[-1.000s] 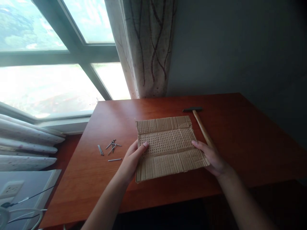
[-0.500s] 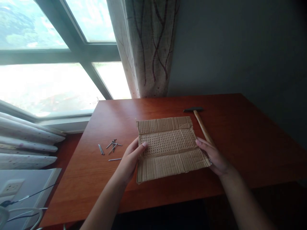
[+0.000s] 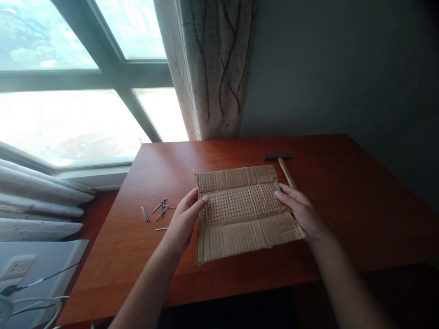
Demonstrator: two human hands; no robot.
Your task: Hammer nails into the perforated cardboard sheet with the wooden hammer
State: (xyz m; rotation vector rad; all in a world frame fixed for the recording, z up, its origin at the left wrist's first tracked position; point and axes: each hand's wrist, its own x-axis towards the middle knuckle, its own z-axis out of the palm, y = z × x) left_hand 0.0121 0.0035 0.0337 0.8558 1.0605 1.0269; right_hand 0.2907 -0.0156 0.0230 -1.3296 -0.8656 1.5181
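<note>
A creased sheet of brown cardboard (image 3: 240,201) with rows of small punched holes is held above the table between both hands. My left hand (image 3: 185,219) grips its left edge, thumb on top and fingers underneath. At the right edge, my right hand (image 3: 298,210) pinches the sheet the same way. Several metal nails (image 3: 162,210) lie to the left of my left hand, with one single nail (image 3: 161,229) partly covered by that hand. Beyond my right hand rests a hammer (image 3: 286,171) with a wooden handle, whose lower end is hidden by the hand.
The reddish-brown wooden table (image 3: 343,196) stands against a grey wall. A patterned curtain (image 3: 219,68) hangs behind it, beside a bright window (image 3: 68,123). At lower left are a wall socket (image 3: 18,267) and cables (image 3: 44,301).
My right hand has shifted up along the cardboard's right edge and now covers more of the hammer handle. My left hand has also slid slightly upward. The sheet stays held by both.
</note>
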